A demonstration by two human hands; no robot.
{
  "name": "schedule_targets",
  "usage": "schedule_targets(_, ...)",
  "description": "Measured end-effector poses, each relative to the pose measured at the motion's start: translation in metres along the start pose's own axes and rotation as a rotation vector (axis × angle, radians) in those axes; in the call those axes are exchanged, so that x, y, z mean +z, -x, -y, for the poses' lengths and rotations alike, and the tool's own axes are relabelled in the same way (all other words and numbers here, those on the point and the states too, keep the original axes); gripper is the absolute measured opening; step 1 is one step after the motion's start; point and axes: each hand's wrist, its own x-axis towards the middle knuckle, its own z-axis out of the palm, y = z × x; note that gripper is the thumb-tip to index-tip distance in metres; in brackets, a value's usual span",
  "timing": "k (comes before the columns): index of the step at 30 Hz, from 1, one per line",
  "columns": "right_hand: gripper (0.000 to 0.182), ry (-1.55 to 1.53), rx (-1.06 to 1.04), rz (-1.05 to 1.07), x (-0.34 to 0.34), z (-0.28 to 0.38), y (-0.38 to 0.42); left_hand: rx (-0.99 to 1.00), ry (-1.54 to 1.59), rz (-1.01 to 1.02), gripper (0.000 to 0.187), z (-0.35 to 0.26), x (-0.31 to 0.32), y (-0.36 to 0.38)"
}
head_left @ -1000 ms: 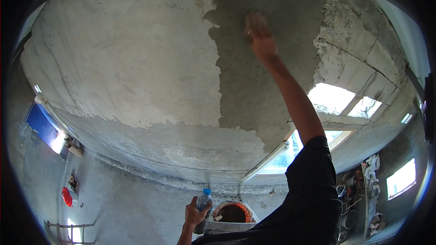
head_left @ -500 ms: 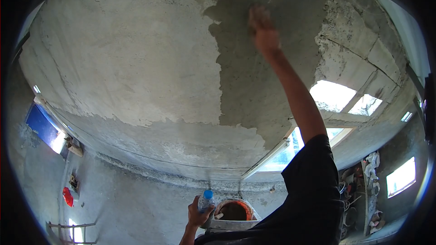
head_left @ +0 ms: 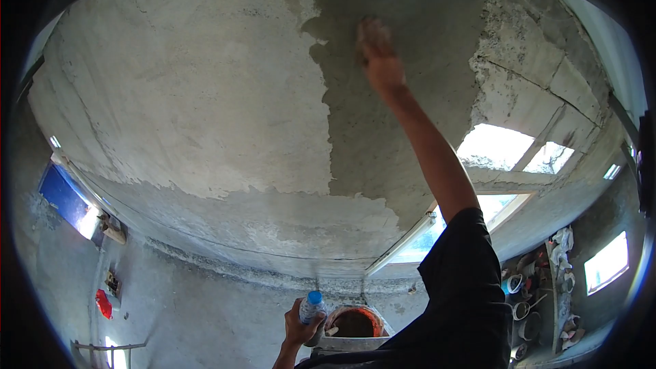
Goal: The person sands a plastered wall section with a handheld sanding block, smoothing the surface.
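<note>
My left hand (head_left: 298, 323), low in the view, is wrapped round a clear plastic bottle (head_left: 311, 305) with a blue cap, held upright. My right arm reaches up across the wall. At its end my right hand (head_left: 377, 48) is over the dark, damp-looking plaster (head_left: 410, 96), its fingers smeared by motion; I cannot tell whether it holds anything. Left of the dark patch lies paler, dry-looking plaster (head_left: 205, 82), with a ragged border between them. Just right of the bottle is a round container (head_left: 378, 321) with an orange inner rim and dark contents.
Rough bare blocks (head_left: 519, 96) and bright openings (head_left: 495, 147) are to the right of the dark plaster. Below is a pale-framed window (head_left: 410, 242). Buckets (head_left: 529, 326) and clutter stand at lower right. A red item (head_left: 104, 304) and a blue panel (head_left: 65, 191) are at left.
My right hand has moved slightly left and down over the dark plaster. My left hand still holds the bottle, and the whole view has shifted a little.
</note>
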Motion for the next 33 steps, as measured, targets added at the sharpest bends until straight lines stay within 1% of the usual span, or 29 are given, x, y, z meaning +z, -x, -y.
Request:
schedule_targets(2, 0.059, -0.120, -0.291, 0.061, 0.005, 0.006, 0.024, -0.010, 0.017, -0.007, 0.048, 0.003, 0.001, 0.001)
schedule_targets(3, 0.059, -0.120, -0.290, 0.059, 0.000, 0.007, 0.033, -0.005, -0.004, -0.006, 0.048, 0.004, 0.001, 0.002)
schedule_targets(5, 0.061, -0.135, -0.115, 0.097, -0.013, 0.003, 0.044, 0.004, -0.032, -0.008, 0.048, 0.006, -0.002, 0.001)
schedule_targets(6, 0.061, -0.137, -0.119, 0.092, -0.019, -0.001, 0.036, -0.008, -0.015, -0.013, 0.048, 0.006, -0.002, 0.001)
schedule_targets(8, 0.062, -0.154, 0.077, -0.165, -0.029, -0.011, 0.016, -0.026, -0.004, -0.018, 0.048, 0.004, -0.004, 0.002)
schedule_targets(9, 0.062, -0.155, 0.079, -0.167, -0.025, -0.016, 0.002, -0.027, 0.001, -0.028, 0.048, 0.002, -0.004, 0.001)
schedule_targets(11, 0.061, -0.078, 0.157, -0.262, -0.018, -0.024, -0.018, -0.036, -0.004, -0.033, 0.048, 0.001, -0.006, 0.004)
schedule_targets(14, 0.060, -0.151, 0.137, -0.224, 0.007, 0.002, -0.017, -0.014, -0.023, -0.033, 0.048, 0.001, -0.007, -0.001)
schedule_targets(16, 0.058, -0.152, -0.102, -0.096, 0.035, 0.019, 0.004, -0.011, -0.027, -0.047, 0.048, 0.003, -0.005, -0.001)
schedule_targets(17, 0.058, -0.148, -0.099, -0.095, 0.028, 0.029, 0.011, -0.011, -0.028, -0.042, 0.048, 0.003, -0.005, 0.001)
schedule_targets(19, 0.056, -0.259, -0.145, 0.040, 0.006, 0.049, 0.015, -0.024, -0.003, -0.032, 0.048, 0.002, -0.006, 0.002)
schedule_targets(20, 0.056, -0.262, -0.145, 0.038, -0.002, 0.046, 0.010, -0.024, -0.005, -0.034, 0.048, 0.003, -0.007, 0.004)
schedule_targets(22, 0.055, -0.233, 0.017, -0.210, -0.015, 0.025, -0.001, -0.020, -0.012, -0.061, 0.048, 0.005, -0.007, 0.006)
schedule_targets(23, 0.055, -0.237, 0.018, -0.205, -0.014, 0.012, -0.007, -0.026, -0.012, -0.062, 0.048, 0.006, -0.007, 0.009)
schedule_targets(25, 0.057, -0.046, 0.178, -0.314, -0.007, -0.010, -0.022, -0.033, -0.044, -0.057, 0.047, 0.010, -0.009, 0.008)
schedule_targets(26, 0.057, -0.044, 0.179, -0.318, -0.003, -0.008, -0.020, -0.030, -0.045, -0.057, 0.047, 0.012, -0.009, 0.007)
schedule_targets(28, 0.061, -0.126, 0.147, -0.206, 0.011, 0.006, -0.009, 0.003, -0.035, -0.066, 0.048, 0.016, -0.008, 0.006)
schedule_targets(29, 0.061, -0.122, 0.147, -0.205, 0.012, 0.016, -0.003, 0.004, -0.034, -0.062, 0.048, 0.011, -0.008, 0.005)
schedule_targets(31, 0.063, -0.262, -0.097, 0.101, 0.010, 0.036, 0.011, -0.011, -0.022, -0.040, 0.047, -0.001, -0.008, 0.001)
schedule_targets(32, 0.063, -0.260, -0.100, 0.101, 0.003, 0.037, 0.010, -0.009, -0.019, -0.040, 0.047, 0.000, -0.006, 0.000)
schedule_targets(33, 0.063, -0.334, -0.043, 0.031, -0.007, 0.040, 0.006, 0.009, -0.014, -0.029, 0.047, 0.003, -0.006, 0.001)
